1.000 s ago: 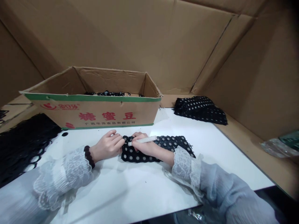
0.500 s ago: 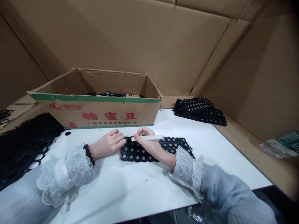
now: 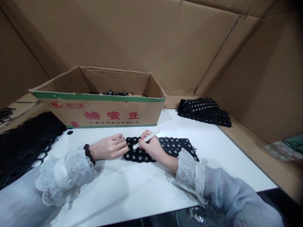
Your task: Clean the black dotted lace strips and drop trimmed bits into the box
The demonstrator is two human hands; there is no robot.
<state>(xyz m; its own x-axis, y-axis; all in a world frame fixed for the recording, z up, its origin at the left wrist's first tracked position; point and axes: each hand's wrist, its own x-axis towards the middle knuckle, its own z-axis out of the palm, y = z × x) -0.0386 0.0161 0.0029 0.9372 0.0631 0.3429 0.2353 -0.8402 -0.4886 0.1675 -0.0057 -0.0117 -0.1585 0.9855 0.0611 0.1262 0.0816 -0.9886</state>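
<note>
A black sheet with rows of pale round dots [image 3: 170, 145] lies flat on the white table [image 3: 127, 189]. At its left end is my left hand [image 3: 110, 147], knuckles up and fingers curled closed against the edge. My fingertips there are partly hidden. My right hand [image 3: 152, 145] rests over the sheet's middle and grips a slim white pen-like stick [image 3: 151, 136] between thumb and fingers. The stick slants, its lower end down at the dots on the left part of the sheet and its upper end pointing up to the right.
Behind my hands stands an open cardboard box [image 3: 101, 112] with black dotted pieces inside. More dotted sheets [image 3: 204, 110] lie in a pile at the back right. Black perforated material [image 3: 26, 145] covers the left side. A small black disc [image 3: 69, 132] lies near the box. Cardboard walls [image 3: 142, 41] surround the table.
The white stick has swung from nearly level to a slant, its lower end now down at the sheet. My left hand stays at the sheet's left end. The view has shifted slightly.
</note>
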